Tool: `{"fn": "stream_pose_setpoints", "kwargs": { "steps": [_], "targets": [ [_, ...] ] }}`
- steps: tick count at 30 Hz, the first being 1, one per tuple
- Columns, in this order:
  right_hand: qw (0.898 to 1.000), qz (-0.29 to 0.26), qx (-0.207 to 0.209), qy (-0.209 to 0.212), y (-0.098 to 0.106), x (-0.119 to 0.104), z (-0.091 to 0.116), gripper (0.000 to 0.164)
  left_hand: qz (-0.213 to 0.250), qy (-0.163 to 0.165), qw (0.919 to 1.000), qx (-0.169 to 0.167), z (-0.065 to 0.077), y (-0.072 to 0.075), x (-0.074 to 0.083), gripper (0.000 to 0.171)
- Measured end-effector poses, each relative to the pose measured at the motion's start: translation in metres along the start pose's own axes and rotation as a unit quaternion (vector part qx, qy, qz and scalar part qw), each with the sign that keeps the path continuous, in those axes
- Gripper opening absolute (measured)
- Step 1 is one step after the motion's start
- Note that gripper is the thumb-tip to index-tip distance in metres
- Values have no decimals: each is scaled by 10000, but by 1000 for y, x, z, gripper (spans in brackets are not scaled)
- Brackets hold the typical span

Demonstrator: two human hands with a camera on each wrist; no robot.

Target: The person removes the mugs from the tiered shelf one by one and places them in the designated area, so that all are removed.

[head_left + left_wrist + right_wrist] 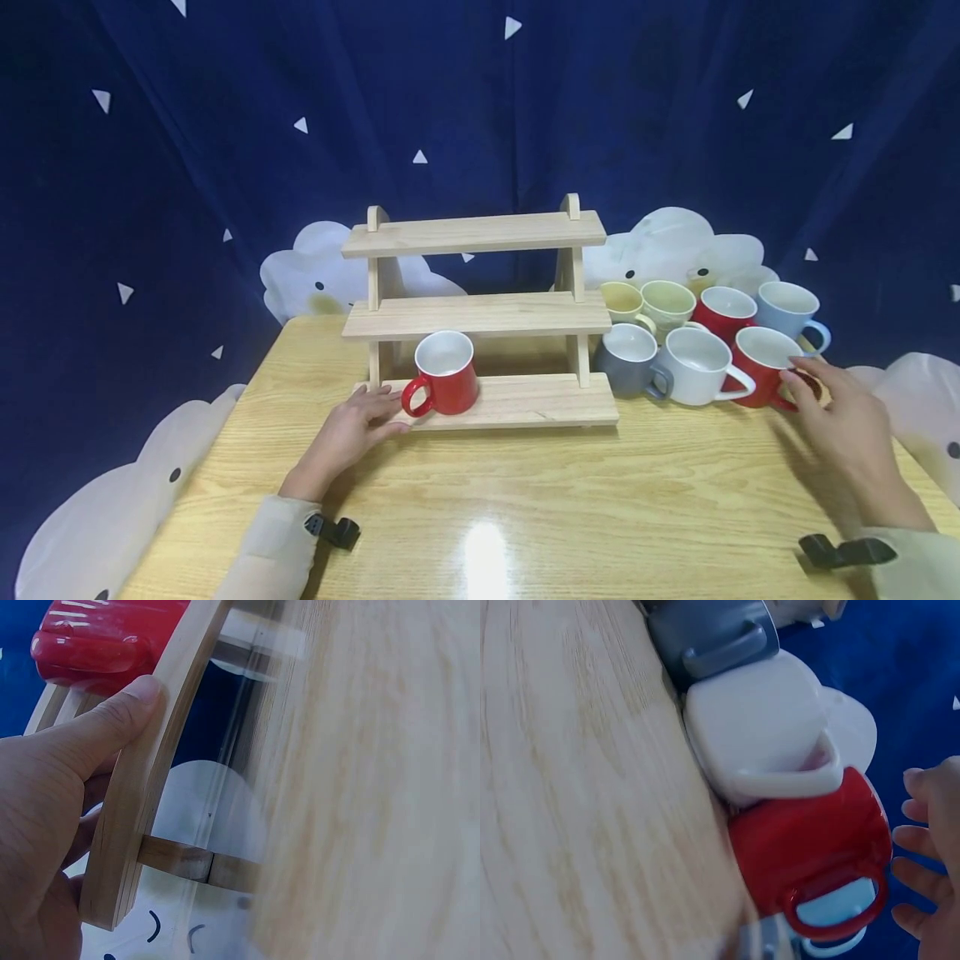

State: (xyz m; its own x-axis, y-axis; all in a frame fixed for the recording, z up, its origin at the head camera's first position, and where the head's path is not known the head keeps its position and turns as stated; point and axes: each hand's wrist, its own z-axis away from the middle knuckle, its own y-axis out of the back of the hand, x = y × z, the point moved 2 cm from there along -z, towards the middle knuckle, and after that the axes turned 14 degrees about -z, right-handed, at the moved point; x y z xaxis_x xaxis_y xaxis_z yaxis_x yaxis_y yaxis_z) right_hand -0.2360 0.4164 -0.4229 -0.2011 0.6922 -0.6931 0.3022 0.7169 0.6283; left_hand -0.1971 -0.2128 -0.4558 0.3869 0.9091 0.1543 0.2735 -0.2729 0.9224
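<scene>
A three-tier wooden shelf rack (480,314) stands on the table. My left hand (358,427) holds the left end of its bottom board, the thumb (139,697) lying along the front edge. Just beside those fingers, a red mug (455,385) with a white inside sits upright on the bottom board, its handle towards the hand. At the right, my right hand (847,417) is by the rim and handle of another red mug (759,375). In the right wrist view its fingers (919,877) are loosely bent and grip nothing; whether they touch the mug, I cannot tell.
Beside that mug stand a white mug (693,375) and a grey mug (624,367). Behind are a light blue mug (782,312), another red mug (716,321), a pale green mug (663,310) and a yellow mug (615,308). A dark blue curtain (465,100) hangs behind the table (570,517).
</scene>
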Motion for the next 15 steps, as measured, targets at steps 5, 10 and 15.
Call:
{"fn": "stream_pose_setpoints", "kwargs": {
  "steps": [5,10,15],
  "targets": [
    [9975,19,-128,701,-5,-17,-2,43,-8,-13,10000,1,-1,0,0,49],
    [9922,38,-325,1199,-17,-39,-1,41,1,-48,10000,-9,-1,0,0,49],
    [9872,40,-771,1392,-33,-63,4,46,-20,-48,10000,21,-1,0,0,48]
  ]
}}
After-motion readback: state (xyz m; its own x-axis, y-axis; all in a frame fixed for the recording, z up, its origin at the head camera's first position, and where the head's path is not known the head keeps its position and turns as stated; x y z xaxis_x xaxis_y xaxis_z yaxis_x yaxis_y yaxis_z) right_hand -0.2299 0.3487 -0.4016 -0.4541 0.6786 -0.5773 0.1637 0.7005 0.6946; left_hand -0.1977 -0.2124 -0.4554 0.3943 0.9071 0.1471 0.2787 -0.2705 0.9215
